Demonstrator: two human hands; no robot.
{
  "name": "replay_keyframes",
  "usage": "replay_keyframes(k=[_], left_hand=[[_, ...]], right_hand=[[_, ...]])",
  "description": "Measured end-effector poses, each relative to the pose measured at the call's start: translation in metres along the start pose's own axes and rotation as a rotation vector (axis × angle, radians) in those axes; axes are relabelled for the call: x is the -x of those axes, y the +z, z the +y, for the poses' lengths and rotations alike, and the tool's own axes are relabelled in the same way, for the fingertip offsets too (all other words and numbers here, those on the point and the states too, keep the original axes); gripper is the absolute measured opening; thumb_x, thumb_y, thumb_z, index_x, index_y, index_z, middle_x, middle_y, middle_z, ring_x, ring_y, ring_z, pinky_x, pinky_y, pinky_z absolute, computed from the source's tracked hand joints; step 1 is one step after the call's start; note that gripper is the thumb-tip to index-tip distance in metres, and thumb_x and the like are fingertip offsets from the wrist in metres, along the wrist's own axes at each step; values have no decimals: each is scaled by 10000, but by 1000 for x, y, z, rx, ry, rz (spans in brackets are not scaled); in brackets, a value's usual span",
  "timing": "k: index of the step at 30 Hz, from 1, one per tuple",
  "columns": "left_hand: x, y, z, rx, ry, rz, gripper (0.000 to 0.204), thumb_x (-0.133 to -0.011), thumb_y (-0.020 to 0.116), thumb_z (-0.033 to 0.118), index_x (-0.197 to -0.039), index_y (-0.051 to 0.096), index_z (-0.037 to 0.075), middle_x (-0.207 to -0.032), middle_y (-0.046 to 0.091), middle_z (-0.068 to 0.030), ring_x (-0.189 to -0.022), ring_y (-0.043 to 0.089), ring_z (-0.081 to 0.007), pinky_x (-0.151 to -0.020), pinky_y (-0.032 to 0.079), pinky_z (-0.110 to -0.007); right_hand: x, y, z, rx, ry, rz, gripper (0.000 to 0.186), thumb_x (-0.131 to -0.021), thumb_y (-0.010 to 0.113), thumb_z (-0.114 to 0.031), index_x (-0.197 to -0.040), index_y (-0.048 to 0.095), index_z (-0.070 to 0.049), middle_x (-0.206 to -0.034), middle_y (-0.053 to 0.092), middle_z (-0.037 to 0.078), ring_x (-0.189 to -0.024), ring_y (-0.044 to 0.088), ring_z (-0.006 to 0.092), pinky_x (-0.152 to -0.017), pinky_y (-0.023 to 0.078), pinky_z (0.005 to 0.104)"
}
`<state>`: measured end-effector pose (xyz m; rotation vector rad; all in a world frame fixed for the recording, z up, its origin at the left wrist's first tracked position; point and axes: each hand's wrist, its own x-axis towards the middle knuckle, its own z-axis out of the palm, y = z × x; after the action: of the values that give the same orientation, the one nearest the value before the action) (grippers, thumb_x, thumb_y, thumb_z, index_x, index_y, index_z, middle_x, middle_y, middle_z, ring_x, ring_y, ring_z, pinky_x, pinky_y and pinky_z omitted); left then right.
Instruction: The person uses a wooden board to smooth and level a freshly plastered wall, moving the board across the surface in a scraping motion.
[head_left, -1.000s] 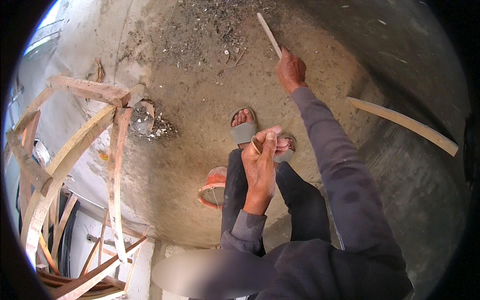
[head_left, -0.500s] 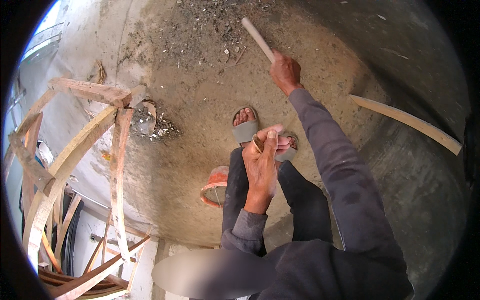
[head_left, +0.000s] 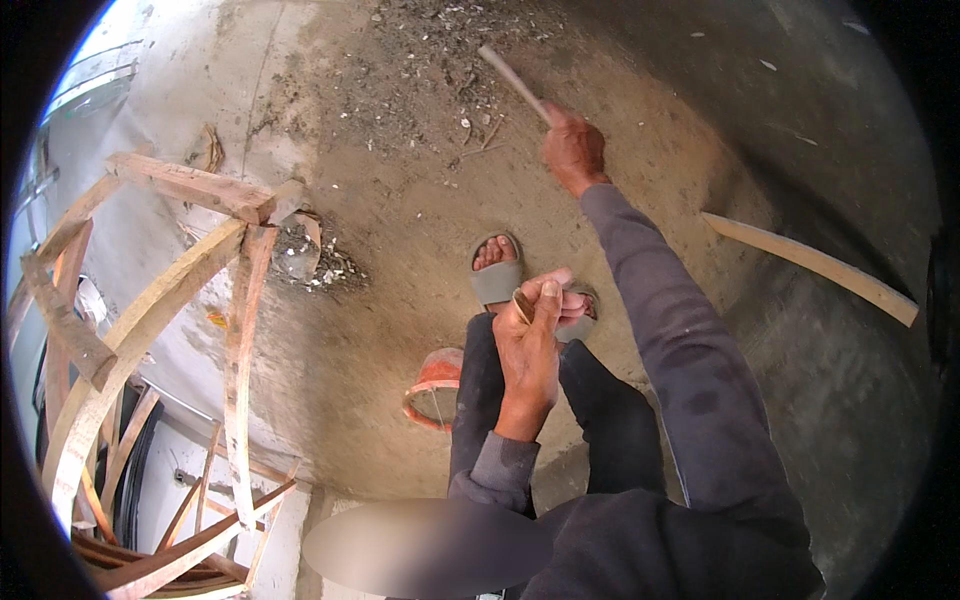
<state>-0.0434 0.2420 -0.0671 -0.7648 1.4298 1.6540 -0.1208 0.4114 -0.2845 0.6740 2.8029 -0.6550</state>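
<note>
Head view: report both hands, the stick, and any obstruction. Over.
Right hand grips pale stick, far end free. Left hand closed around brown piece, partly hidden. Orange bucket beside left leg, clear of both hands.

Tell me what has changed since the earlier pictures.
The right hand has moved slightly left over the floor, and the far end of its pale stick has swung left. Nothing was taken hold of or let go. The left hand still grips its small brown piece; the orange bucket and curved plank stayed put.
</note>
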Motion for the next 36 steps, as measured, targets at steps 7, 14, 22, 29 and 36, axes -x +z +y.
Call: replay_keyframes(k=[7,14,22,29,36], left_hand=[[-2,3,8,53,-17,-8,359,-985,533,282,-1135,614,-34,-891,626,-87,-833,624,-182,-791,505,-323],[-6,-3,10,93,-27,15,351,-988,528,272,-1126,614,-38,-889,631,-95,-834,632,-184,-779,514,-318],[-11,-3,22,129,-25,0,329,-990,521,242,-1123,615,-44,-876,640,-95,-824,641,-174,-767,519,-308],[-12,-5,21,148,1,14,336,-994,512,249,-1122,617,-44,-872,647,-98,-810,650,-179,-754,528,-314],[-12,-1,27,121,-6,-3,344,-997,505,257,-1120,617,-45,-868,654,-100,-810,649,-176,-755,529,-314]], right_hand=[[-40,-10,34,169,89,173,314,-856,538,-61,-1160,617,-68,-956,661,203,-875,650,387,-735,524,472],[-53,-24,-21,133,-6,-117,321,-874,544,-85,-1188,613,-84,-988,665,200,-893,654,363,-746,524,465],[-107,-13,28,272,-61,205,375,-871,548,-119,-1241,598,-137,-952,669,203,-883,650,386,-773,519,471],[-108,-33,2,197,-12,1,339,-908,542,-148,-1226,587,-42,-1038,663,210,-902,656,354,-783,516,469],[-109,21,14,-66,64,65,392,-844,531,-99,-1230,595,-124,-970,674,189,-868,657,372,-758,523,463]])
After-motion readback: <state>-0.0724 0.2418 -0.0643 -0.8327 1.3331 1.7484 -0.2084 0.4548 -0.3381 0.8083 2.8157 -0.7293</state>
